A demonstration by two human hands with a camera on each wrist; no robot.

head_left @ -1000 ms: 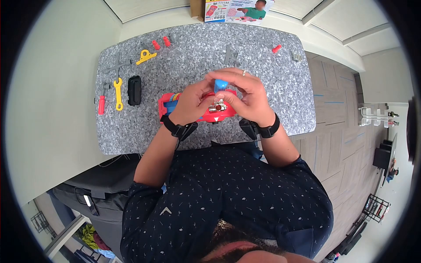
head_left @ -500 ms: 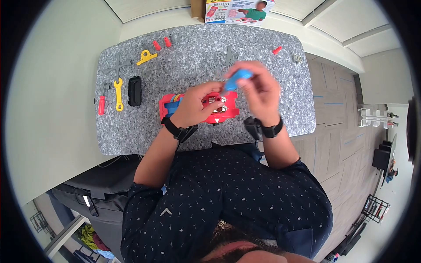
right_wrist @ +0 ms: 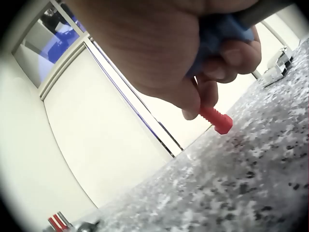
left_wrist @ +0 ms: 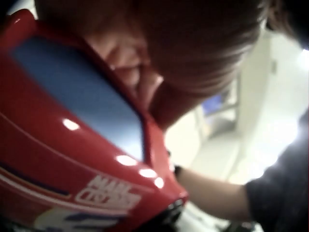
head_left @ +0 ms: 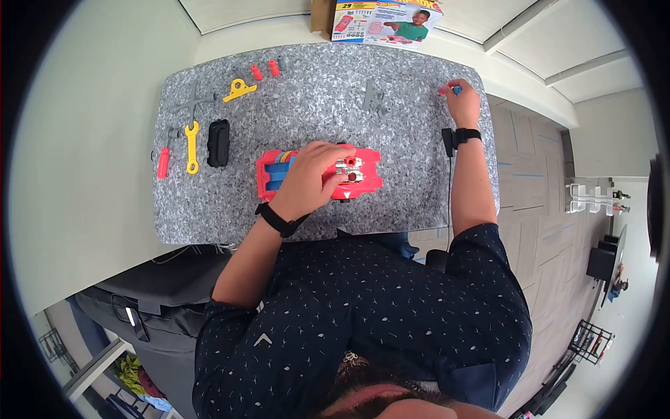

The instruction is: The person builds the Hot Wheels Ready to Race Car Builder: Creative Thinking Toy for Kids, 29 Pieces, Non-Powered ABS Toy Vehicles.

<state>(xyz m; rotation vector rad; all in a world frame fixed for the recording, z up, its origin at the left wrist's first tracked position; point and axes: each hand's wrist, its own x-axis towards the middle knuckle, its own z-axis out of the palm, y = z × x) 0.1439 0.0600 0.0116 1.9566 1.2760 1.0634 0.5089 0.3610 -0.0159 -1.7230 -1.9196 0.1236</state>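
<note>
A red toy car with blue windows and a silver engine sits on the table. My left hand grips the car across its top, thumb and fingers on either side beside the engine. Close up in the left wrist view are the car's red side and blue window. At the table's far right, my right hand pinches a red plastic bolt by its threaded end, head close over the tabletop. The same hand holds a blue-handled tool with a grey shaft against the palm.
On the left lie a yellow wrench, black tray-like part, grey cross-shaped wrench, red-handled tool, yellow part and red bolts. A grey bracket lies mid-back. A box stands behind; a silver piece lies far right.
My right hand has lifted the blue-handled tool off the car's engine, moved to the far right and taken hold of the red bolt there. My left hand stays on the car.
</note>
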